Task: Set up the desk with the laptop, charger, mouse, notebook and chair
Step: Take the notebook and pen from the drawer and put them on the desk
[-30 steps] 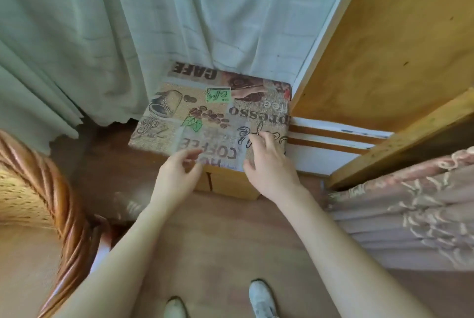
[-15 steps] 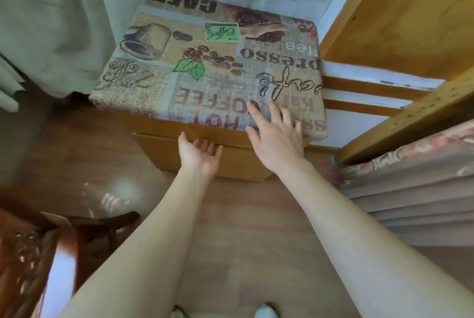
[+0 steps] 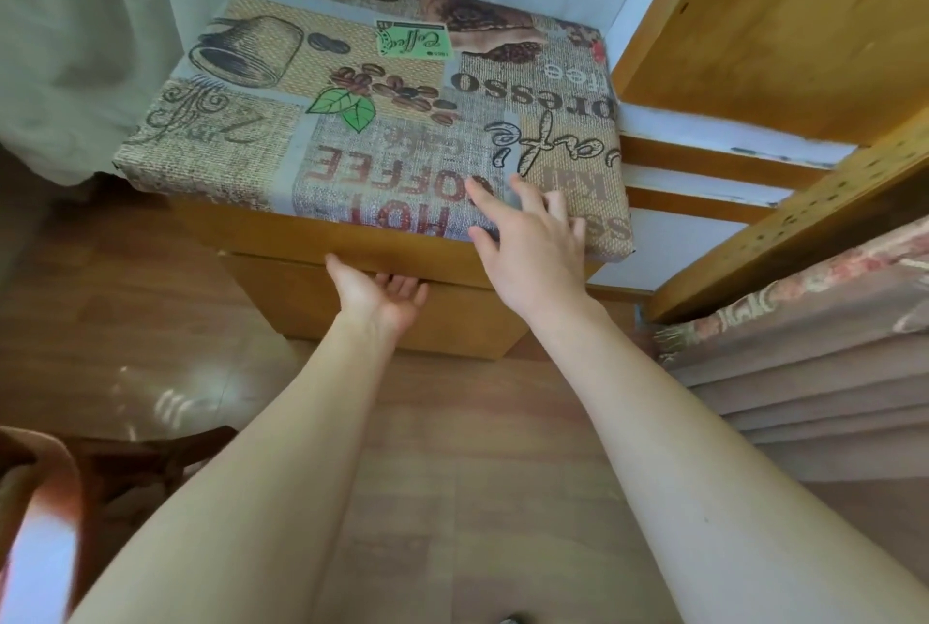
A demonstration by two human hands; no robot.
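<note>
Stool [image 3: 352, 241]: wooden, set at upper centre of the frame, topped by a coffee-print cushion [image 3: 382, 120]. Left hand [image 3: 379, 294]: palm turned up, fingers loosely extended, placed beneath the wooden front edge; nothing was gripped. Right hand [image 3: 528, 246]: fingers spread and straight, laid at the cushion's near right corner. Curtain [image 3: 75, 45]: hung at upper left. Floor [image 3: 125, 321]: wood, seen below.
</note>
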